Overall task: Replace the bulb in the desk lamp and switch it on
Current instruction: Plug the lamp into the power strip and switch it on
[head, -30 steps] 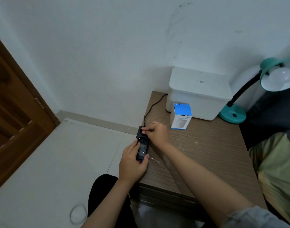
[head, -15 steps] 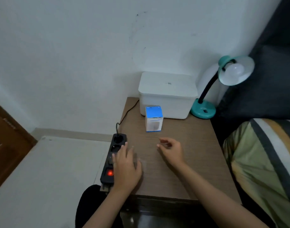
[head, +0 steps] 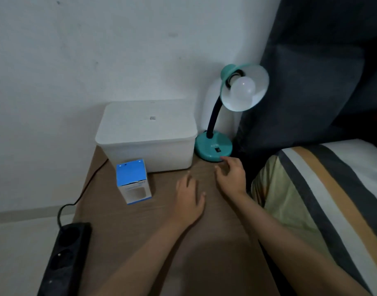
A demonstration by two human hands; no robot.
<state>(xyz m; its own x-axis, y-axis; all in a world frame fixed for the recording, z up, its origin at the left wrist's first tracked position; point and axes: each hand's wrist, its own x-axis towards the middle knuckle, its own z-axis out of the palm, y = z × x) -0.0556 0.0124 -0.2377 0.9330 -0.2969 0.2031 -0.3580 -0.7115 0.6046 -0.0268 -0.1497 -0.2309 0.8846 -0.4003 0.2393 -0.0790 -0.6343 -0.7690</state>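
Observation:
A teal desk lamp (head: 213,148) stands at the table's far right corner, its shade turned toward me with a white bulb (head: 242,88) screwed in, unlit. A small black rocker switch (head: 218,149) sits on the lamp's base. My right hand (head: 231,177) hovers just in front of the base, fingers spread, index fingertip touching the base's front rim. My left hand (head: 189,199) rests flat on the wooden table (head: 140,242), empty. A blue and white bulb box (head: 133,181) stands upright left of my hands.
A white lidded plastic bin (head: 146,133) stands against the wall beside the lamp. A black power strip (head: 64,255) lies along the table's left edge, its cable running toward the wall. A bed with striped bedding (head: 324,199) and a dark headboard border the table's right side.
Both hands left the power strip and moved right toward the lamp. My view swung right; the strip's red switch light is out of sight.

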